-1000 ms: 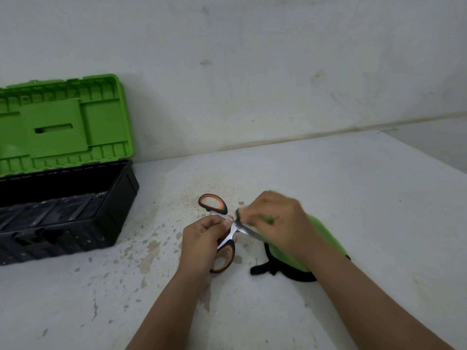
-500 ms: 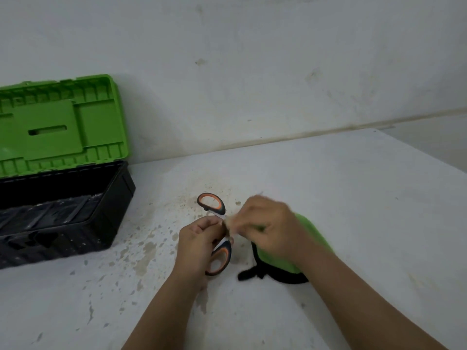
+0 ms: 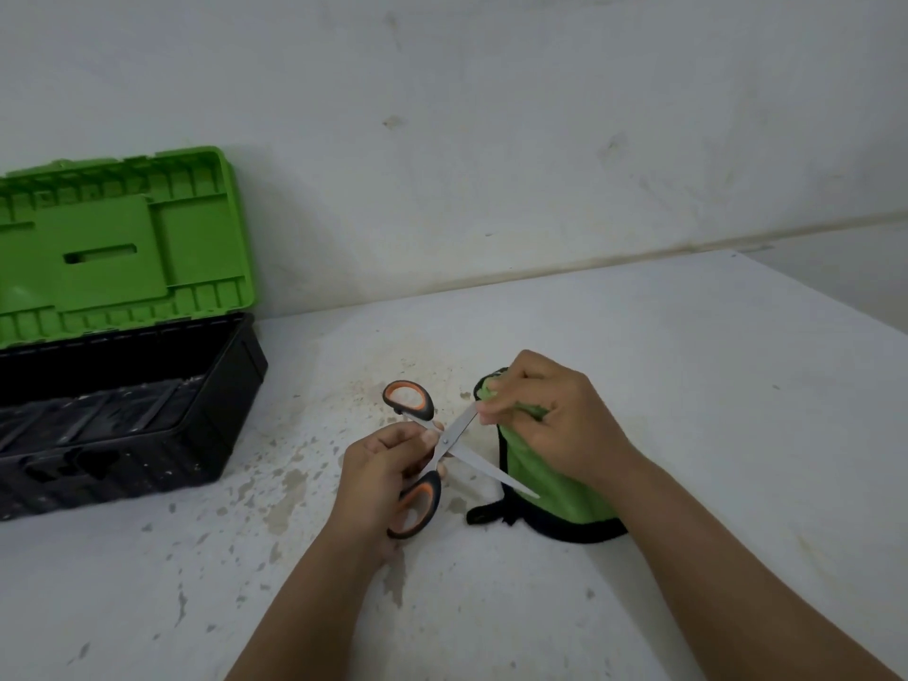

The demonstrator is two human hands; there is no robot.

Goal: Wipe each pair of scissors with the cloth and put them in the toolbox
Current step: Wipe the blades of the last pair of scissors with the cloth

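Still mid-wipe: scissors (image 3: 432,452) not yet in the toolbox (image 3: 123,425), which stood open at the left, lid up; contents too dark to tell. Held above the table (image 3: 688,385), blades spread. Left hand (image 3: 381,464) curled round them near the pivot. Right hand (image 3: 550,415) pinched the cloth (image 3: 545,479) onto the upper blade's tip.

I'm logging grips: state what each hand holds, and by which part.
The left hand holds the open scissors near the pivot. The right hand grips the green cloth by its upper end, against one blade.
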